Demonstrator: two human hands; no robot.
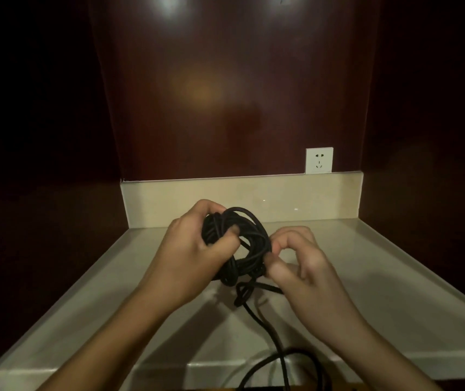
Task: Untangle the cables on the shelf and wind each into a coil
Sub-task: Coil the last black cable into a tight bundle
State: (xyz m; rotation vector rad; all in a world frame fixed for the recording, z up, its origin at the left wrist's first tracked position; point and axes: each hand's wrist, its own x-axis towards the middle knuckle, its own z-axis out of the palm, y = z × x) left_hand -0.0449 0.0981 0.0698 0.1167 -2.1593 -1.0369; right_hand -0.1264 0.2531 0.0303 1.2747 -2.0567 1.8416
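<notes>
At frame centre, a black cable coil [237, 244] is gripped by the left hand [194, 249] and pinched by the right hand [296, 258] above the shelf [381, 277]; no writing is legible.

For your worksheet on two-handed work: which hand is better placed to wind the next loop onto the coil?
Probably the right hand: it pinches the cable beside the coil, near the loose tail, while the left hand grips the bundle.
</notes>
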